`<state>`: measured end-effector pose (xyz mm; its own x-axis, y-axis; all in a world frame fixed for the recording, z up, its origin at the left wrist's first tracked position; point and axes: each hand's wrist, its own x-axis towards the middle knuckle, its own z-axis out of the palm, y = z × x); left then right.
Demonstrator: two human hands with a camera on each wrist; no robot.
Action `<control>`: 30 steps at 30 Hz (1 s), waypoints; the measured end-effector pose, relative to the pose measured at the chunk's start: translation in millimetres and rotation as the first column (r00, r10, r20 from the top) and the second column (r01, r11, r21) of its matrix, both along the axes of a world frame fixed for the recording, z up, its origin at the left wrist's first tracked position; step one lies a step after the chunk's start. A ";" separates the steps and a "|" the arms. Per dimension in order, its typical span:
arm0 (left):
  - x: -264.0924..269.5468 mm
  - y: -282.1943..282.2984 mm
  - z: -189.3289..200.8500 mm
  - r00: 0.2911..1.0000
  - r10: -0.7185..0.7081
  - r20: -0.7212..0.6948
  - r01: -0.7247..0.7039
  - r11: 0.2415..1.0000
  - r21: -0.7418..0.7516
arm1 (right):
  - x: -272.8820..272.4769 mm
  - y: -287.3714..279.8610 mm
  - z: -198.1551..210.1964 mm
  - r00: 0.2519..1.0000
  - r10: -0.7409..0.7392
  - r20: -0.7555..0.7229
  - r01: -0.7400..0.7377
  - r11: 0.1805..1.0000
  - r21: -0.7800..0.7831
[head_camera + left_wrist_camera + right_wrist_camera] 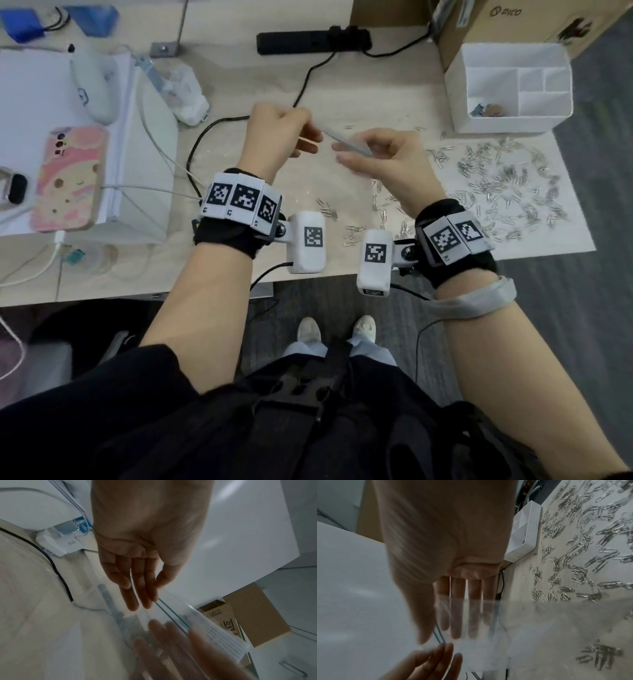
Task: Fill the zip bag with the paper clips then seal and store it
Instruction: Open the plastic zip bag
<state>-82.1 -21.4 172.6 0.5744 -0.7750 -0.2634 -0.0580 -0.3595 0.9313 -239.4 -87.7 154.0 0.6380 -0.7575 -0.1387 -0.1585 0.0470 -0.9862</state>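
Note:
A clear zip bag [346, 142] with a teal seal line hangs above the table between both hands. My left hand [308, 140] pinches its top strip at the left end, and my right hand [342, 152] pinches the same strip from the right. In the left wrist view, the left hand [142, 596] has its fingers on the zip bag's [171, 615] seal. In the right wrist view, the right hand [450, 622] has its fingers behind the bag [539, 622] and its thumb in front. Loose silver paper clips [507, 185] cover a white sheet on the right. A few clips [387, 209] show through the bag; whether they are inside I cannot tell.
A white divided organiser [459, 102] stands at the back right in front of a cardboard box [513, 27]. On the left, a phone [68, 178] lies on a white box [150, 137]. A black power strip [308, 42] and its cable run behind the hands.

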 end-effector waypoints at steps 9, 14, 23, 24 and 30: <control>-14.9 0.2 0.8 0.959 -0.269 0.094 0.273 0.962 -0.034 | -6.3 -5.5 18.7 0.988 0.086 -0.131 -0.085 0.996 0.013; -21.5 1.4 -3.1 0.940 -0.333 0.073 0.336 0.941 -0.035 | -8.6 -10.0 18.2 0.974 0.112 -0.197 -0.127 0.990 -0.065; -29.9 -3.5 -3.5 0.967 -0.253 0.023 0.253 0.967 0.006 | -13.7 -13.2 18.2 0.957 0.191 -0.219 -0.206 0.978 -0.047; -29.9 -3.6 -3.4 0.966 -0.258 0.017 0.257 0.966 0.009 | -14.5 -13.8 17.8 0.957 0.193 -0.217 -0.204 0.979 -0.029; -30.4 -4.7 -2.5 0.953 -0.304 -0.012 0.303 0.953 -0.019 | -17.6 -17.5 17.6 0.972 0.151 -0.182 -0.136 0.987 0.088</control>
